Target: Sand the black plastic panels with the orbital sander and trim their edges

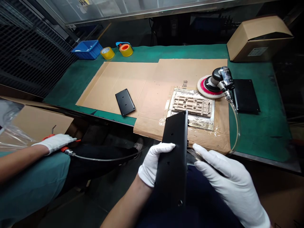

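White-gloved, my left hand (153, 161) is closed on the long edge of a flat black panel (174, 158) with small holes, tilted up on edge in front of me. My right hand (225, 177), also gloved, pinches a slim metal-bladed tool (195, 155) whose tip meets the panel's right edge; its handle is mostly covered by my fingers. Just beyond the panel lies a beige slotted fixture block (192, 106) on a taped metal plate (205, 123). An air-powered polisher (217, 82) with a white and pink pad rests behind it.
Cardboard (142, 82) covers part of the green bench (261, 133). One black panel (125, 102) lies left, another (246, 96) right. Tape rolls (107, 53), a blue bin (87, 49) and a carton (258, 39) stand behind. A co-worker's gloved hand (57, 142) holds an orange air gun at left.
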{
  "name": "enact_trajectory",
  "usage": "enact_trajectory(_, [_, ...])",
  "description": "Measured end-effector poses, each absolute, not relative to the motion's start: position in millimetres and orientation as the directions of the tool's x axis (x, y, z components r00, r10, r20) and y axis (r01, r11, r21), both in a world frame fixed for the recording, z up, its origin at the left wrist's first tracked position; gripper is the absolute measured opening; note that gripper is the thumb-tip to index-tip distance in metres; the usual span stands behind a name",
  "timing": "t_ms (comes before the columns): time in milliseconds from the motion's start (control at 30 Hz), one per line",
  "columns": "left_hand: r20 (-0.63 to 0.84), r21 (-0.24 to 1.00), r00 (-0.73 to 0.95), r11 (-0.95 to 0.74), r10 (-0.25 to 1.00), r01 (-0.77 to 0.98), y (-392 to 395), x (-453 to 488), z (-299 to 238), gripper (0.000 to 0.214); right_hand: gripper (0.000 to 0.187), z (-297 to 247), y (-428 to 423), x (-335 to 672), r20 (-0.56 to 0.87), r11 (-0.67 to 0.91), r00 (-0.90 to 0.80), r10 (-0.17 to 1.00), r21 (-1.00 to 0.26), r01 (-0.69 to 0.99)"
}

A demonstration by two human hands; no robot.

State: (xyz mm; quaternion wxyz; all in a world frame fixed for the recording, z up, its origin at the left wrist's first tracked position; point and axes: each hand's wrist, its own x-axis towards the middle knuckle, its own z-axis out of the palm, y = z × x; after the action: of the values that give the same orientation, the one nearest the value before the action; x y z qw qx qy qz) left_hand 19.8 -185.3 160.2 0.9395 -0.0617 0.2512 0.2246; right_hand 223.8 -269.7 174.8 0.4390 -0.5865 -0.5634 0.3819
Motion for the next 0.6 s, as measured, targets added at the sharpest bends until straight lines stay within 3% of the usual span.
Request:
enact_trajectory(367, [-0.526, -0.054, 0.765, 0.883, 0.373, -0.467, -184, 17, 155, 0.015, 0.052, 172, -276, 225, 0.081, 0.084, -0.021, 0.996, -0.937, 0.339])
enact_trajectory(600, [-0.532, -0.075, 0.765, 0.880, 0.362, -0.468, -181, 16, 150, 0.012, 0.046, 176, -271, 224, 0.124, 0.143, -0.077, 0.989, -0.932, 0.332])
